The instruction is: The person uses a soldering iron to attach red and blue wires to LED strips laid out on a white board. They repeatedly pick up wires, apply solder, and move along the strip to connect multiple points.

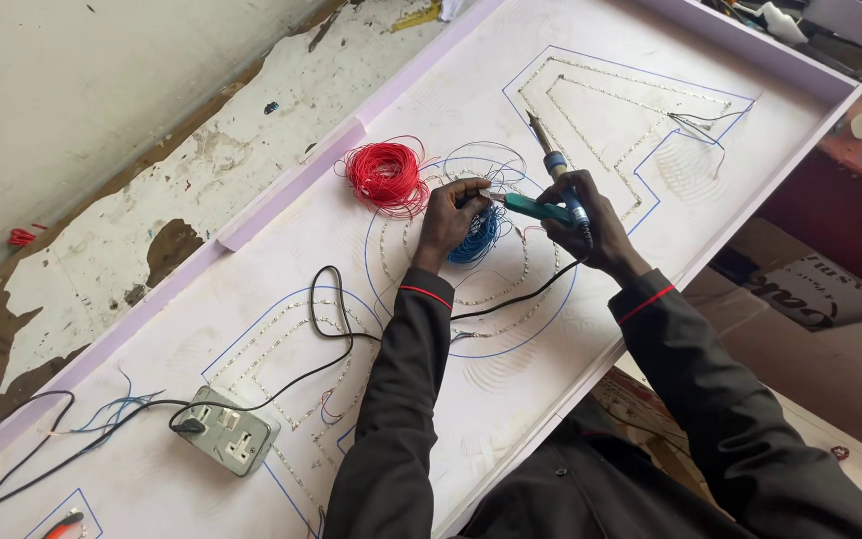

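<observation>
Over the middle of the white panel [251, 399], inside the blue-drawn circle, both hands meet above a coil of blue wire [474, 240]. The right hand [591, 225] is closed around a soldering iron [557, 175], fist on the blue handle, with the metal tip pointing up and away from the work; the same hand also appears to pin a green tool [539, 208] whose point reaches toward the left. The left hand [449, 215] is pressed together at the fingertips, pinching what looks like a wire end just at the green tool's tip; the strand itself is too thin to make out.

The step seems best done by holding the wire end steady, keeping the hot tip clear of the loose strands and of the iron's own black cord [511, 299], which trails under the right wrist.

The blue wire lies directly beneath and between the two grips, touching the left fingers. A red coil [386, 175] sits just beside it to the left, and a grey socket box [226, 431] rests well apart, nearer the person.
</observation>
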